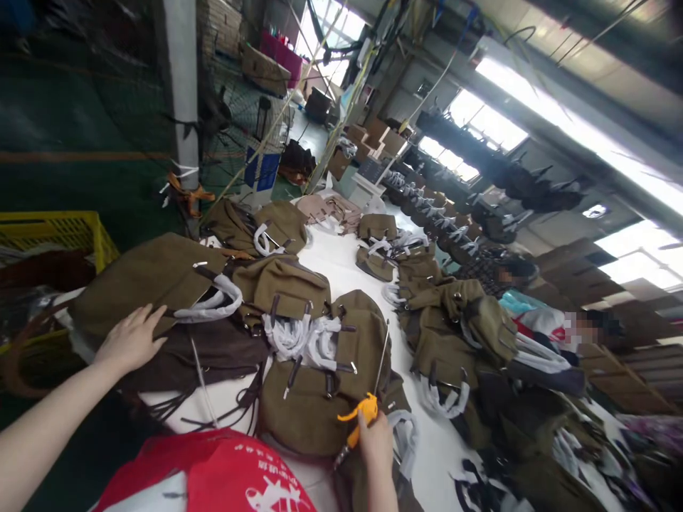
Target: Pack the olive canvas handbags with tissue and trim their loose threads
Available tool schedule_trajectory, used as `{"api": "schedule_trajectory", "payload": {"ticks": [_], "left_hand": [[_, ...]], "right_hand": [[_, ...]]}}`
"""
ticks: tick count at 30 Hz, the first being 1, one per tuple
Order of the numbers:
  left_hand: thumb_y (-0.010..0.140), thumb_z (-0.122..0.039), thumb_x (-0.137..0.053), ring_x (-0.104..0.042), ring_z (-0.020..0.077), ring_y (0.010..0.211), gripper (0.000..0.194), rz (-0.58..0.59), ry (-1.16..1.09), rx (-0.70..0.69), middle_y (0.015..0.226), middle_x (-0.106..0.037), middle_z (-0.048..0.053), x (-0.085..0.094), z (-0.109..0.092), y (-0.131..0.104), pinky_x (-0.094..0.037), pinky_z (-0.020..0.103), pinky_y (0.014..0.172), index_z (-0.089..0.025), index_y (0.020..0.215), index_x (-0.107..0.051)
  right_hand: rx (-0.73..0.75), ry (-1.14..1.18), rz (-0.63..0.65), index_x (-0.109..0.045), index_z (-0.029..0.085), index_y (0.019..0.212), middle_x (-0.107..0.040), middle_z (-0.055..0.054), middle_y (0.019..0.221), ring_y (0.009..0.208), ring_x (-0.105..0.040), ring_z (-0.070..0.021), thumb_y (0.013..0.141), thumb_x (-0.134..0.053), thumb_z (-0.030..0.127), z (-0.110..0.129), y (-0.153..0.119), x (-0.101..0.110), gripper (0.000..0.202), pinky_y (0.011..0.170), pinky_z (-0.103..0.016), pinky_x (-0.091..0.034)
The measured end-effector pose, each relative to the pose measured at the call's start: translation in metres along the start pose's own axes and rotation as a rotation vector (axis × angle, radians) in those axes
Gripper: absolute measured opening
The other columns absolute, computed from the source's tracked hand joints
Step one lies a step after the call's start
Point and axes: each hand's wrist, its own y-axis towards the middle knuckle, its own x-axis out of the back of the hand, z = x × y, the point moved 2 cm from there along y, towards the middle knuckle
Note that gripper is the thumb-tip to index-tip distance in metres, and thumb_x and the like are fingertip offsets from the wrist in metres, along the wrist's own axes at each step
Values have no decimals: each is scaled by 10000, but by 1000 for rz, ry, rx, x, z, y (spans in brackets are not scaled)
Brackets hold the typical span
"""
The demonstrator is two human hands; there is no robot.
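My left hand lies with its fingers spread on a large olive bag at the left, above a dark brown bag. My right hand is closed around an orange-handled tool whose long thin metal rod points up and away from me. Beneath the tool are olive bags with dark straps and handles wrapped in white material. A thin pale rod crosses the dark bag near the red apron.
More olive bags cover the right side of the white table. A yellow crate stands at the left, near a grey post and a large fan. Two people are at the right, by stacked cardboard.
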Motion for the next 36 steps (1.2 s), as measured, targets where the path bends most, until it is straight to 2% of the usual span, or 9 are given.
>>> {"api": "schedule_trajectory", "payload": {"ticks": [3, 7, 10, 13, 19, 24, 27, 31, 36], "left_hand": [[952, -462, -360, -339, 346, 1431, 676, -162, -16, 82, 1492, -399, 273, 8, -6, -16, -323, 472, 1160, -20, 1457, -271], [974, -440, -364, -413, 308, 1389, 593, -359, -99, -25, 1449, -456, 232, 29, -39, -40, -343, 439, 1172, -85, 1442, -287], [957, -400, -421, -472, 311, 1339, 541, -338, -169, -185, 1404, -503, 213, 31, -62, -60, -351, 437, 1178, -117, 1413, -351], [937, -405, -450, -509, 315, 1310, 515, -294, -248, -229, 1389, -535, 189, 16, -67, -78, -375, 456, 1165, -163, 1389, -401], [919, -468, -446, -570, 318, 1244, 496, -185, -318, -210, 1315, -614, 174, 10, -73, -84, -453, 470, 1099, -156, 1295, -531], [925, -416, -483, -369, 294, 1430, 598, -329, -321, -517, 1517, -435, 162, 117, -156, -64, -270, 466, 1218, -138, 1450, -419], [836, -522, -613, -420, 303, 1374, 642, 12, -462, -747, 1480, -490, 97, 160, -221, -59, -297, 433, 1181, -225, 1397, -516], [733, -557, -673, -636, 254, 775, 368, 788, -598, -841, 820, -719, 65, 130, -277, -74, -475, 333, 766, -206, 818, -744], [859, -724, -273, -536, 182, 600, 691, 886, -799, -592, 555, -571, 33, 47, -296, -100, -411, 306, 685, -198, 563, -609]], "right_hand": [[112, -155, 44, -542, 43, 1225, -616, -288, 1230, 1129, -639, -336, 918, -390, 526, 40, 17, -30, 593, 965, -455, -483], [331, -239, 380, -658, 169, 1126, -711, -108, 1149, 1079, -659, -217, 916, -541, 338, 111, 41, -121, 294, 964, -295, -466], [408, -356, 522, -620, 110, 1216, -688, -164, 1203, 1144, -625, -272, 800, -708, 278, 149, 40, -181, 457, 978, -335, -443], [438, -470, 559, -563, 61, 1273, -690, -203, 1164, 1083, -640, -312, 706, -791, 258, 168, 31, -202, 641, 922, -371, -452], [522, -493, 372, -666, 173, 1034, -725, -107, 986, 908, -652, -207, 977, -484, 348, 189, 33, -117, 260, 769, -270, -416], [721, -443, 132, -621, 188, 676, -623, -12, 657, 655, -541, -135, 934, -533, 550, 216, -10, -4, 454, 615, -254, -292], [849, -405, 102, -562, 175, 567, -513, 26, 542, 564, -437, -101, 898, -603, 529, 224, -51, 32, 486, 571, -260, -236], [834, -313, 283, -576, 167, 553, -479, 50, 519, 531, -409, -82, 885, -645, 473, 205, -77, 41, 457, 553, -237, -265], [820, -172, 73, -700, 169, 1012, -667, -88, 1043, 1009, -589, -204, 834, -708, 315, 171, -84, 52, 230, 882, -290, -437]]}}
